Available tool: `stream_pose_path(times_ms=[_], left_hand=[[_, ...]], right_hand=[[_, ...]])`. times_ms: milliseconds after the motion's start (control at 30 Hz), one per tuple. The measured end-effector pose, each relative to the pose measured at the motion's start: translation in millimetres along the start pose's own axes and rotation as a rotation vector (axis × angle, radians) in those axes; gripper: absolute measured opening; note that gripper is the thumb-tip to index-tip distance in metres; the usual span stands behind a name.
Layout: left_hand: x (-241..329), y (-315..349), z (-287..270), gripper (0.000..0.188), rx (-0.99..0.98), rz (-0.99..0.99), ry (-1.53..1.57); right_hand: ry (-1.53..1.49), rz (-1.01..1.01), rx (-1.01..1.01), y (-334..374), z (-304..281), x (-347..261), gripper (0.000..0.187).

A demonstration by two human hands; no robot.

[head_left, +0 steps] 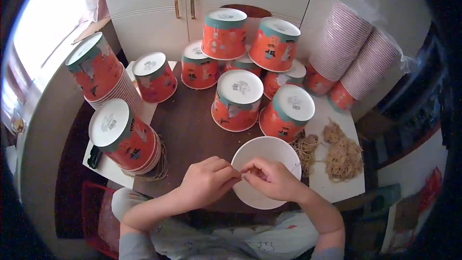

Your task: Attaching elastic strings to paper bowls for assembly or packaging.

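Fingertips together in a pinch, my left hand (211,182) meets my right hand (270,179) over the near part of an open paper bucket (267,148). What the two hands pinch is too small to make out. The bucket's white inside faces up, partly hidden by my right hand and forearm. A thin pale line shows by its right rim, too fine to identify. Just beyond stand two upside-down orange paper buckets (236,108) with green bands and white bottoms. Tangled tan twine (304,151) lies right of the open bucket.
More upside-down buckets (224,36) are piled at the back. Stacked buckets (127,137) stand at left, with twine beside them. Tall wrapped bucket stacks (341,41) lean at the back right. A twine heap (344,159) lies on the white board (332,185). White cabinets (144,19) close off the far side.
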State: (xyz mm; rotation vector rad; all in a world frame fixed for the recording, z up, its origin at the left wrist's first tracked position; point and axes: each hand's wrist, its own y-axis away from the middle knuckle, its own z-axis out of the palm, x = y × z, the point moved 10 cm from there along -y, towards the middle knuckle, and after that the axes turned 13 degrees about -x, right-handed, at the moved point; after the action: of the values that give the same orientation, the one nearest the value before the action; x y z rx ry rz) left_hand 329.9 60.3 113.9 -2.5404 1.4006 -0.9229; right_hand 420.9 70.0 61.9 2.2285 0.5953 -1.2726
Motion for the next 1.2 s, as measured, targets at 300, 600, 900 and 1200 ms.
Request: stream_pose_path(times_ms=[300,600,900,1200], left_hand=[[-4.5,3.8,2.5,0.014,-0.006,-0.063,-0.022],[-11.7,3.1,8.9,0.014,-0.116,-0.113,-0.067],[-51.7,13.5,45.8,0.037,-0.314,-0.402,0.313],[-53.5,17.5,53.4,0.036,-0.359,-0.436,0.401]], right_hand=[[0.269,-0.216,0.172,3.7,-5.6,-26.3,0.010],[0.360,-0.151,0.222,-0.4,-2.8,-16.2,0.010],[0.463,-0.054,0.150,-10.2,10.0,10.0,0.012],[0.435,-0.084,0.179,-11.1,7.8,8.5,0.011]])
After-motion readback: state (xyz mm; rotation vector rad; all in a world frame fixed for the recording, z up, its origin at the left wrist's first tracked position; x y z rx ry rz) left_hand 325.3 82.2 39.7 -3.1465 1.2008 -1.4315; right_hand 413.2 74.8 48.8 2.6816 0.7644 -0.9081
